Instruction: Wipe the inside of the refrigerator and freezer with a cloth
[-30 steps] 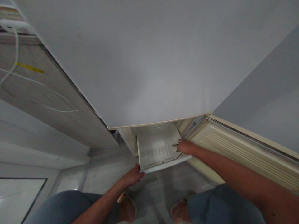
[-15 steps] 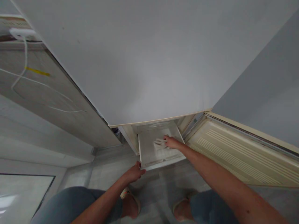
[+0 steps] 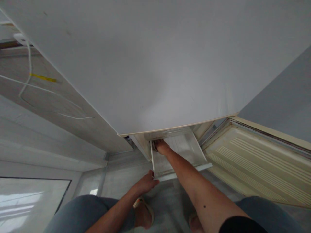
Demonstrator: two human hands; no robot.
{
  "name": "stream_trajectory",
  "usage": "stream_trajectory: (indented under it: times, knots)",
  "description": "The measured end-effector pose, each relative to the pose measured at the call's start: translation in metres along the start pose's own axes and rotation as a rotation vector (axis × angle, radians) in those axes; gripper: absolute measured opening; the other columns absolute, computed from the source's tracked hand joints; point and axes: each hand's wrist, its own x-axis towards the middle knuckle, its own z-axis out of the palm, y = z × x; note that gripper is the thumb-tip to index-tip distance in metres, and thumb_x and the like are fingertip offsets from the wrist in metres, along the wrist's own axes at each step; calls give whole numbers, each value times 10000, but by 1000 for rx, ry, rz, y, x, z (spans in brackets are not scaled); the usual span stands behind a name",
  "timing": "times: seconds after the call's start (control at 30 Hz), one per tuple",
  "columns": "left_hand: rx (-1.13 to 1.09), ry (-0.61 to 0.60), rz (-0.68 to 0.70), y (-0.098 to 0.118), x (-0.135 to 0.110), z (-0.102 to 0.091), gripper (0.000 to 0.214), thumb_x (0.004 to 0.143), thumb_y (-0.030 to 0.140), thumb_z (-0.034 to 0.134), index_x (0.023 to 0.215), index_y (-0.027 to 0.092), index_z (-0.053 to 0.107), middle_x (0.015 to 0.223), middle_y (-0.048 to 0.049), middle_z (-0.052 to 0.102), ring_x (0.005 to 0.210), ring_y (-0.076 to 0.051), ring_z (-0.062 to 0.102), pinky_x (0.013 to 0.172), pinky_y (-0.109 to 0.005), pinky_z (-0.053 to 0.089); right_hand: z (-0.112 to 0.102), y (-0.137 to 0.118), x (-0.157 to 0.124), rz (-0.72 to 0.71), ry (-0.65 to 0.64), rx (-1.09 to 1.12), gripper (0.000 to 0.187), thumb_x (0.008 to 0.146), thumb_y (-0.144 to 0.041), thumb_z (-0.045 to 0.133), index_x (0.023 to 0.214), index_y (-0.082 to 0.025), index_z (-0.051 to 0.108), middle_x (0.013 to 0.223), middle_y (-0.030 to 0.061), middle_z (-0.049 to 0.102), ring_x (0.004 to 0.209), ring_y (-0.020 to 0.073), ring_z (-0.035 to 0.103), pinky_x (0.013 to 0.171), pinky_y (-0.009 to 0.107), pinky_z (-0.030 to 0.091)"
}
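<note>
Pulled out and not yet shut, the drawer point(image 3: 187, 149) was gripped at its front-left corner by the left hand point(image 3: 145, 184) and reached into at its back-left by the right hand point(image 3: 161, 147), grasp unclear.

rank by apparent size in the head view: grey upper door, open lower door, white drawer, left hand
1. grey upper door
2. open lower door
3. white drawer
4. left hand
The grey upper door is nearest the camera, which inflates it.
</note>
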Motion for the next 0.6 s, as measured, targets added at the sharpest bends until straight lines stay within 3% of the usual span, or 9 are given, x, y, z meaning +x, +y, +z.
stream_trajectory:
  times: [0.1,0.2,0.33,0.43,0.5,0.53,0.6]
  knots:
    - [-2,8,10,1,0,0,328,980,348,687,1239,198,551,1055,-121,836,890,-248,784,719,-321,531,14,4,-27,-163,-145,-206,358,1091,-202,590,1311,-138,865,1489,234,744,1450,384,631,1208,487,524]
    - [-10,19,11,3,-1,1,313,973,308,679,1240,193,563,1031,-113,834,869,-246,776,718,-324,533,28,5,-60,-245,-374,-146,347,1013,-193,699,1298,-218,895,1309,150,834,1226,323,754,1027,401,587]
    - [-17,26,15,6,-3,1,302,986,280,666,1253,195,553,1010,-100,829,868,-243,781,707,-318,529,42,-4,-81,-176,-723,50,396,849,-199,823,1220,-293,924,1001,-23,878,842,169,770,795,245,555]
    - [-10,30,15,8,-7,1,297,992,280,663,1254,192,554,1015,-101,829,881,-248,790,715,-322,530,38,-6,-79,-53,-879,110,384,810,-250,858,1186,-279,929,875,-50,852,737,150,746,711,224,532]
    - [-4,30,15,9,-9,0,303,998,297,662,1263,190,560,991,-101,828,890,-259,794,728,-330,536,25,0,-75,14,-852,22,331,779,-277,894,1105,-238,938,872,-4,860,794,189,788,744,243,556]
    - [-1,29,16,9,-9,0,310,1002,306,661,1270,188,561,982,-102,827,895,-264,796,735,-333,539,17,6,-72,45,-756,-45,301,784,-287,899,1074,-214,938,910,40,875,862,222,815,787,260,575]
    - [0,26,18,9,-10,-1,319,1005,321,657,1278,188,559,991,-109,828,908,-270,800,747,-337,547,-5,21,-65,138,-443,-141,295,861,-300,851,1112,-169,934,1096,148,895,1056,298,840,907,309,604]
